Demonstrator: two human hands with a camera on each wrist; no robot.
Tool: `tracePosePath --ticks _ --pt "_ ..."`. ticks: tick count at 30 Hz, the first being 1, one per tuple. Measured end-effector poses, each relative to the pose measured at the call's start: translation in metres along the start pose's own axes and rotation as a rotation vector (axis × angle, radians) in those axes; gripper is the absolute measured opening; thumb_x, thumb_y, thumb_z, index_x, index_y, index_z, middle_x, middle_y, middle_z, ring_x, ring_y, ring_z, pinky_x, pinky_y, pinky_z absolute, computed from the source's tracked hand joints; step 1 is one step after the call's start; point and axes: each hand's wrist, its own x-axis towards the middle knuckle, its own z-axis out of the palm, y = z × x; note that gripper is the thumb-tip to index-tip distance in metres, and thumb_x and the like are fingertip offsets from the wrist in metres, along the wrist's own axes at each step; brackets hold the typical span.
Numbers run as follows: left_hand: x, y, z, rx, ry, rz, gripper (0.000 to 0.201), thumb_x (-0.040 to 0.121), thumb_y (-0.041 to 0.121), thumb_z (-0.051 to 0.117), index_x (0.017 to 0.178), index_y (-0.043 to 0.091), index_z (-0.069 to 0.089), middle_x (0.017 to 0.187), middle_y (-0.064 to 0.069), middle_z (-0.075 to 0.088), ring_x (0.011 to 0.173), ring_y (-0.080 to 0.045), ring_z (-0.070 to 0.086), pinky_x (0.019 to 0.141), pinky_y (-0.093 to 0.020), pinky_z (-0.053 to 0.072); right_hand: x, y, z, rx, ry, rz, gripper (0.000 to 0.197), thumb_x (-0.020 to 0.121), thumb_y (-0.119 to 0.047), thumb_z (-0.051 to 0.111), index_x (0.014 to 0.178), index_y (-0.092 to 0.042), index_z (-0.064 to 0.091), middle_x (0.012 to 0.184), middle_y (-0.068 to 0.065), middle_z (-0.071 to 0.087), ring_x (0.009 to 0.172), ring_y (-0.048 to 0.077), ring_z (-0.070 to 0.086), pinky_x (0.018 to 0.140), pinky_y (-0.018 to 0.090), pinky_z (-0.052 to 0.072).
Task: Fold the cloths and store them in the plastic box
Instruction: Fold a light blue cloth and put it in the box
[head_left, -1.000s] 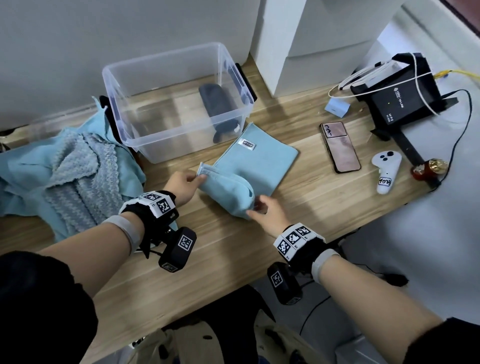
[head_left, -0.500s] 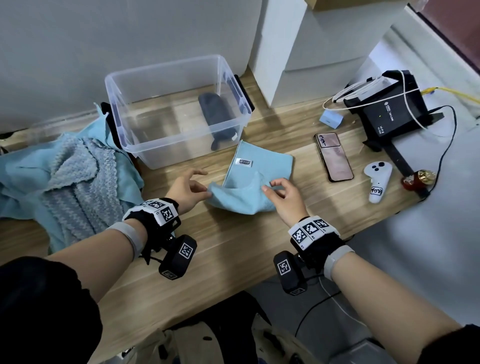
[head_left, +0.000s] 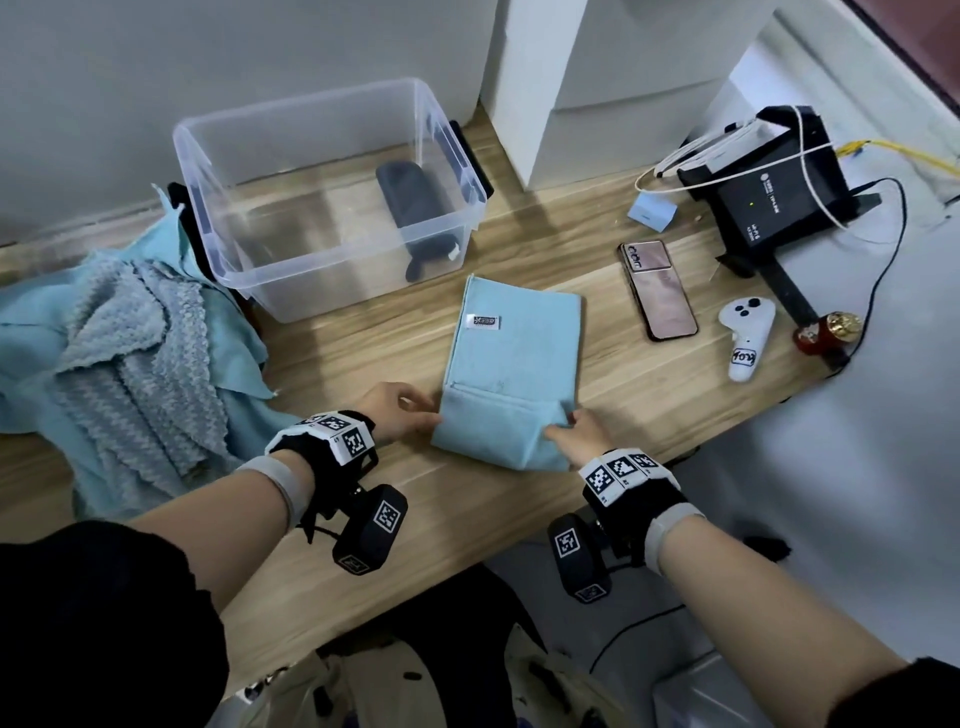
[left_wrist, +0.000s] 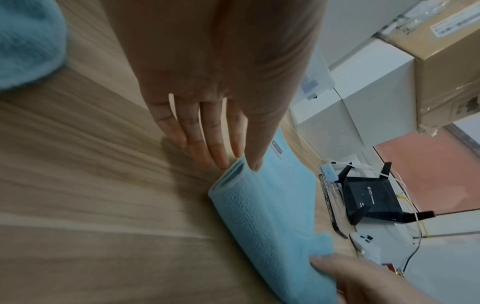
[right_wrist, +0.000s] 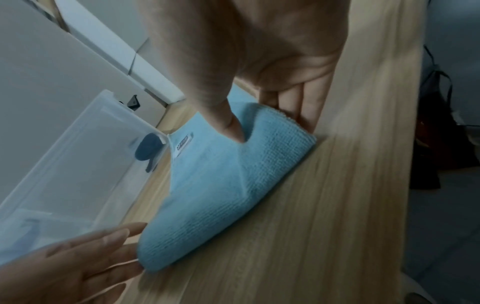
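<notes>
A light blue cloth (head_left: 514, 353) lies folded into a narrow rectangle on the wooden table (head_left: 363, 519), its near end turned up into a flap. My left hand (head_left: 428, 413) touches the flap's left end with straight fingers (left_wrist: 215, 156), thumb lying on the cloth (left_wrist: 259, 216). At the flap's right corner my right hand (head_left: 563, 423) pinches the cloth (right_wrist: 213, 185), thumb on top and fingers (right_wrist: 298, 115) underneath. The clear plastic box (head_left: 322, 101) stands behind the cloth, holding one dark rolled cloth (head_left: 415, 208).
A heap of blue and grey cloths (head_left: 130, 364) lies at the left. Right of the cloth are a phone (head_left: 660, 291), a white controller (head_left: 745, 332), a small blue box (head_left: 652, 213) and a black router (head_left: 769, 202) with cables. White boxes (head_left: 597, 78) stand behind.
The cloth has gone from a wide sheet bunched at one corner to a narrow folded rectangle. Both hands have drawn back to its near end and hold a turned-over flap there.
</notes>
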Motion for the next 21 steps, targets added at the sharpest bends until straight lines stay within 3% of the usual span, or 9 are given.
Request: tracePosePath --ticks 3,9,13,16,18,21 --pt "0.001 0.004 0.01 -0.013 0.068 0.006 0.021 0.077 0.016 0.074 0.096 0.012 0.066 0.07 0.004 0.055 0.064 -0.006 0.05 0.048 -0.003 0.037 0.0 0.006 0.001 0.007 0.021 -0.035 0.039 0.077 -0.023 0.067 0.11 -0.004 0.057 0.11 0.014 0.064 0.102 0.031 0.061 0.089 0.04 0.05" --pt "0.009 0.007 0.027 -0.019 0.075 -0.043 0.017 0.074 0.019 0.076 0.074 0.02 0.06 0.071 0.001 0.057 0.076 -0.017 0.054 0.057 -0.018 0.039 -0.001 0.013 0.001 0.027 0.041 -0.084 0.027 0.088 -0.023 0.056 0.101 -0.001 0.066 0.104 0.02 0.068 0.098 0.033 0.063 0.088 0.042 0.05" --pt "0.01 0.011 0.033 -0.055 0.175 -0.082 0.029 0.074 0.016 0.075 0.092 0.016 0.051 0.067 0.006 0.053 0.072 -0.017 0.054 0.06 -0.023 0.041 0.0 0.017 0.0 0.029 0.007 -0.096 0.03 0.093 -0.021 0.05 0.103 0.004 0.063 0.108 0.022 0.066 0.101 0.033 0.061 0.089 0.038 0.046" --pt "0.013 0.01 0.034 -0.03 0.189 -0.108 0.022 0.073 0.018 0.074 0.075 0.021 0.052 0.077 -0.001 0.059 0.079 -0.021 0.058 0.074 -0.026 0.045 -0.001 0.019 -0.001 0.048 -0.004 -0.103 0.027 0.095 -0.02 0.047 0.099 0.002 0.062 0.11 0.024 0.064 0.1 0.031 0.06 0.081 0.034 0.043" --pt "0.015 0.008 0.034 -0.031 0.2 -0.099 0.023 0.076 0.019 0.071 0.067 0.025 0.052 0.078 -0.002 0.06 0.077 -0.02 0.056 0.07 -0.024 0.041 0.0 0.02 -0.001 0.048 -0.004 -0.102 0.029 0.096 -0.02 0.045 0.099 0.004 0.062 0.11 0.024 0.064 0.101 0.031 0.059 0.076 0.03 0.038" --pt "0.017 0.007 0.035 -0.098 0.232 -0.092 0.021 0.081 0.02 0.065 0.067 0.026 0.051 0.076 -0.004 0.06 0.072 -0.022 0.054 0.066 -0.024 0.038 0.002 0.019 -0.001 0.071 -0.002 -0.103 0.033 0.097 -0.019 0.043 0.107 0.008 0.059 0.113 0.025 0.062 0.107 0.034 0.057 0.086 0.035 0.042"
